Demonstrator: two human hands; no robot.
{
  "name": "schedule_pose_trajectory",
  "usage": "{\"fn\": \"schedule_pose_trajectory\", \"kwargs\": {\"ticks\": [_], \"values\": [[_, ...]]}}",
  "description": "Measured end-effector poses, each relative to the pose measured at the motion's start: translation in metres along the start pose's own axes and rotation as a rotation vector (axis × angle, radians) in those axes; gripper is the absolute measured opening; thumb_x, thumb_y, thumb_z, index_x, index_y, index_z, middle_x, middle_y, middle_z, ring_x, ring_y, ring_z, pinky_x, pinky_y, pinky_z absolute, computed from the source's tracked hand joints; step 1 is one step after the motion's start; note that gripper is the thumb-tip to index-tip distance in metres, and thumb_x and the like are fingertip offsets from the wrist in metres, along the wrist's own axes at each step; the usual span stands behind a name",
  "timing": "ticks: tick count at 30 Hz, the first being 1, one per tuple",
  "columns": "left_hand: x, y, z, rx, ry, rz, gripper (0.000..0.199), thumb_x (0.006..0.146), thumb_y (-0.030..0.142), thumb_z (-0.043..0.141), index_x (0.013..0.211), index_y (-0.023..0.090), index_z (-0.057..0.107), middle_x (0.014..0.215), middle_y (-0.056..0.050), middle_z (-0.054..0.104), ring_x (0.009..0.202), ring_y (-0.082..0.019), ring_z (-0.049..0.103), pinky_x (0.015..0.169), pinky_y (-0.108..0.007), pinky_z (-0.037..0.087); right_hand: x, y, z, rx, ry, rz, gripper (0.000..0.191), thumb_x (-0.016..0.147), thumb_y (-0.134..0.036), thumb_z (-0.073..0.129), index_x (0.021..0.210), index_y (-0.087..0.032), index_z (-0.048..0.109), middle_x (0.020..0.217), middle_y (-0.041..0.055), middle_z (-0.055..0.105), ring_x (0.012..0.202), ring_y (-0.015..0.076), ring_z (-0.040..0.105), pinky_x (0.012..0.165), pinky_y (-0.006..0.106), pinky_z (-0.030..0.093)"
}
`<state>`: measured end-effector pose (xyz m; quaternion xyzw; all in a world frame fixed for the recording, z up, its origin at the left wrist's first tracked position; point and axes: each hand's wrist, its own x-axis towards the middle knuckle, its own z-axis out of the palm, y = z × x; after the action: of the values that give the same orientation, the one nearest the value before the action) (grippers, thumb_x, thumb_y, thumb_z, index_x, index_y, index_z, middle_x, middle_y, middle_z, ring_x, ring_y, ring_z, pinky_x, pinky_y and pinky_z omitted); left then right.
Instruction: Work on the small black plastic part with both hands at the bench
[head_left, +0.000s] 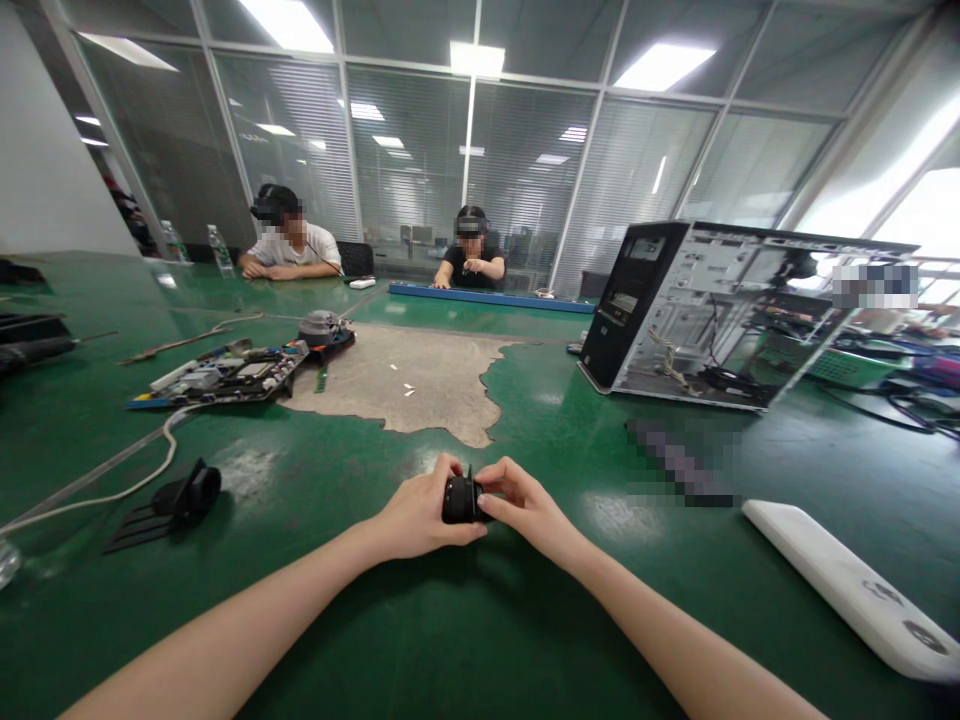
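Hands: left hand (420, 515) and right hand (521, 500) both pinch a small black part (460, 499), held just above the near green table (480, 640).
Risk: grip is fingertip-only; a slip could drop it onto the table.
Writing: none readable; marks on the white panel (855, 585), near right, too small.

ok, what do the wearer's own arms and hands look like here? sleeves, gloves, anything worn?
Both forearms are bare right up to the bottom edge of the frame: no sleeves show. The left hand and right hand wear no gloves. No watch, bracelet, ring, strap or cable is visible on either wrist or hand.
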<state>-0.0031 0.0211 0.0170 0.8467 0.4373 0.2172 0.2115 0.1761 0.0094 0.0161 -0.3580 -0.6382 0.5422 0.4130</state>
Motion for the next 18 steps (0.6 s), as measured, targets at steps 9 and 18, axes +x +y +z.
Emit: {"fn": "schedule_pose_trajectory", "kwargs": {"ticks": [9, 18], "values": [[0.0002, 0.0, -0.0005, 0.012, 0.002, 0.016, 0.053, 0.064, 0.052, 0.058, 0.099, 0.021, 0.032, 0.082, -0.001, 0.053, 0.073, -0.021, 0.055, 0.063, -0.028, 0.04, 0.0015, 0.005, -0.0015, -0.05, -0.017, 0.065, 0.025, 0.074, -0.032, 0.057, 0.093, -0.019, 0.048, 0.086, 0.0012, 0.053, 0.076, 0.0122, 0.054, 0.07, 0.028, 0.043], [0.0005, -0.0004, -0.0002, 0.004, 0.001, 0.017, 0.051, 0.065, 0.053, 0.057, 0.098, 0.022, 0.032, 0.08, 0.0, 0.053, 0.07, -0.02, 0.055, 0.062, -0.027, 0.039, 0.0008, 0.0018, 0.0009, -0.022, 0.018, -0.016, 0.019, 0.071, -0.029, 0.06, 0.082, -0.019, 0.048, 0.084, -0.0002, 0.053, 0.081, 0.0134, 0.054, 0.072, 0.028, 0.043]]}}
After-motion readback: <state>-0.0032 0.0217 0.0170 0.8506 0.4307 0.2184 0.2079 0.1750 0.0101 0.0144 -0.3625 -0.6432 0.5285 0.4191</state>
